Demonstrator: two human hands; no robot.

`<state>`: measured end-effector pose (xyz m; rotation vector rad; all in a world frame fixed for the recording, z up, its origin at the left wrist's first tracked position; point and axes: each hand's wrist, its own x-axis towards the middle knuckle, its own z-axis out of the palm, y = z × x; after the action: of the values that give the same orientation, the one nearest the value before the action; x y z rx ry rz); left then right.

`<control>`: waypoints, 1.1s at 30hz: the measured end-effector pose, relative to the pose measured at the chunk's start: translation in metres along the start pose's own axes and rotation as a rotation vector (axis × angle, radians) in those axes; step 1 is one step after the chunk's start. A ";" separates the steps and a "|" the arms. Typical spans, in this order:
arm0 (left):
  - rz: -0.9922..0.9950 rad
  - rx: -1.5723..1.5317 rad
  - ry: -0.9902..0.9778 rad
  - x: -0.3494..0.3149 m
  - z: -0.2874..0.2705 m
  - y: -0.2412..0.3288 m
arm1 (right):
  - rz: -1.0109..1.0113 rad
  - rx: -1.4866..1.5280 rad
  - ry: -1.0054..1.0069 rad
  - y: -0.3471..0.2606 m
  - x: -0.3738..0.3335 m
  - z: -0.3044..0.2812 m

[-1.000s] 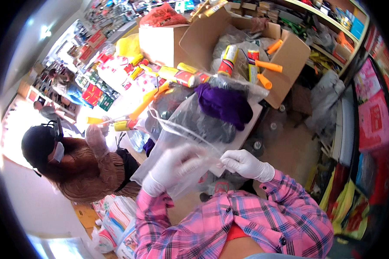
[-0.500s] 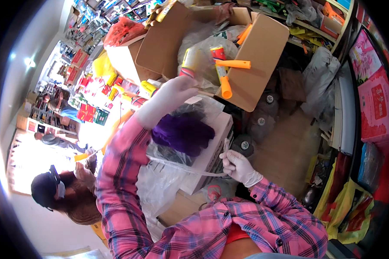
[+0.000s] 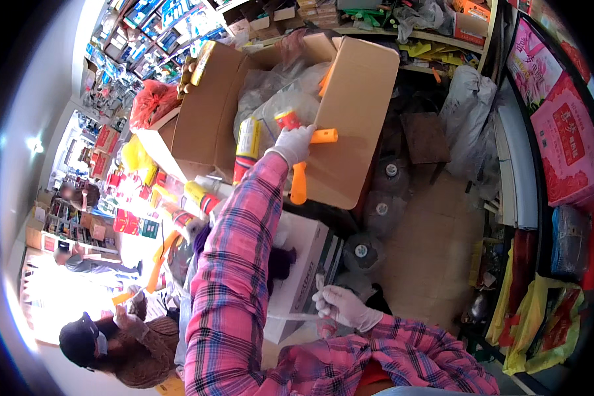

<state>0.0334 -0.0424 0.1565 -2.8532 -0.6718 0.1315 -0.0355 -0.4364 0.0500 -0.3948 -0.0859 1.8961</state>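
The red-and-yellow paint roller (image 3: 286, 119) that you are handling is at the open mouth of the large cardboard box (image 3: 360, 112), with your gloved left hand (image 3: 294, 144) right over it; your fingers bend down against it, but I can't tell whether they have closed on it. An orange handle (image 3: 326, 136) sticks out to the right from beside your fingers, and a second orange handle (image 3: 299, 183) points down below your wrist; which one belongs to the roller under your hand is hidden. Just left of that hand, another yellow-and-red roller (image 3: 247, 148) leans at the box's edge, and crumpled clear plastic (image 3: 261, 99) fills the inside behind it. Nearer your body, your gloved right hand (image 3: 343, 308) has its thumb and fingers pinched together on a white strip (image 3: 290, 317), which runs left from your grip towards your left sleeve. Beside it stands a white carton (image 3: 303, 267), with purple cloth (image 3: 282, 263) partly covered by your left arm. Capped clear containers (image 3: 365, 253) stand on the floor beyond. At far left, a co-worker (image 3: 145, 353) in a brown knitted top holds both hands raised.
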 end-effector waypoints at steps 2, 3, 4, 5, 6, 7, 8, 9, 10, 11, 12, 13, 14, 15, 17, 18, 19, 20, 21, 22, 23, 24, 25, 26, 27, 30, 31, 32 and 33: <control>0.039 0.026 -0.046 0.013 0.002 -0.006 | 0.002 -0.031 0.001 -0.004 -0.001 0.003; 0.054 0.036 -0.074 0.014 0.002 -0.010 | 0.011 -0.043 -0.010 -0.008 0.000 0.005; -0.030 -0.187 -0.041 0.013 -0.001 -0.017 | 0.024 -0.055 -0.022 -0.014 0.001 0.007; -0.061 -0.257 -0.011 0.009 -0.005 -0.031 | 0.041 -0.069 -0.041 -0.017 0.001 0.009; 0.097 -0.145 0.255 0.004 -0.013 -0.059 | 0.075 -0.086 -0.034 -0.017 0.001 0.012; 0.122 -0.159 0.425 -0.012 -0.014 -0.079 | 0.114 -0.105 -0.029 -0.016 -0.001 0.015; 0.170 -0.163 0.601 -0.018 -0.036 -0.088 | 0.129 -0.123 -0.023 -0.018 0.003 0.018; 0.123 -0.312 0.700 -0.020 -0.107 -0.065 | 0.070 -0.133 -0.029 -0.026 0.014 0.020; 0.028 -0.406 0.751 -0.044 -0.138 -0.075 | 0.073 -0.154 -0.057 -0.023 0.016 0.026; -0.059 -0.507 0.807 -0.066 -0.164 -0.087 | 0.069 -0.173 -0.077 -0.022 0.018 0.032; -0.052 -0.565 0.838 -0.097 -0.197 -0.088 | 0.045 -0.199 -0.163 -0.023 0.023 0.038; -0.044 -0.624 0.871 -0.132 -0.231 -0.082 | 0.040 -0.255 -0.099 -0.030 0.024 0.058; -0.023 -0.641 0.902 -0.175 -0.264 -0.074 | 0.002 -0.317 -0.099 -0.032 0.027 0.070; 0.006 -0.659 0.932 -0.215 -0.293 -0.061 | -0.046 -0.375 -0.100 -0.036 0.032 0.081; -0.064 -0.720 1.071 -0.300 -0.334 -0.026 | -0.142 -0.358 -0.171 -0.047 0.040 0.111; -0.091 -0.707 1.154 -0.340 -0.346 -0.008 | -0.181 -0.402 -0.186 -0.052 0.044 0.125; -0.111 -0.678 1.240 -0.380 -0.358 0.013 | -0.225 -0.443 -0.215 -0.055 0.046 0.142; -0.110 -0.676 1.232 -0.415 -0.360 0.024 | -0.307 -0.487 -0.221 -0.058 0.050 0.159; -0.144 -0.666 1.217 -0.453 -0.361 0.040 | -0.357 -0.522 -0.234 -0.056 0.051 0.178; -0.360 -0.725 1.250 -0.478 -0.354 0.062 | -0.385 -0.598 -0.294 -0.053 0.052 0.199; -0.542 -0.756 1.257 -0.502 -0.342 0.079 | -0.413 -0.676 -0.354 -0.048 0.054 0.218; -0.594 -0.764 1.191 -0.529 -0.323 0.085 | -0.428 -0.746 -0.428 -0.037 0.057 0.235; -0.717 -0.780 1.102 -0.551 -0.310 0.093 | -0.441 -0.796 -0.477 -0.024 0.055 0.259; -0.834 -0.799 1.005 -0.575 -0.295 0.100 | -0.435 -0.844 -0.536 -0.009 0.053 0.280; -0.793 -0.950 1.002 -0.604 -0.268 0.101 | -0.417 -0.879 -0.603 0.010 0.047 0.299; -0.700 -1.310 1.061 -0.646 -0.218 0.115 | -0.382 -1.045 -0.726 0.057 0.048 0.331; -0.730 -1.405 1.095 -0.654 -0.207 0.125 | -0.386 -1.083 -0.796 0.073 0.045 0.342; -0.710 -1.485 1.139 -0.661 -0.192 0.130 | -0.296 -1.083 -0.792 0.089 0.044 0.347; -0.691 -1.557 1.180 -0.666 -0.182 0.135 | -0.313 -1.090 -0.822 0.103 0.046 0.351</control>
<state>-0.4780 -0.4928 0.3304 -2.3513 -1.6920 -2.8609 -0.2521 -0.3846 0.3438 -0.2523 -1.6573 1.4340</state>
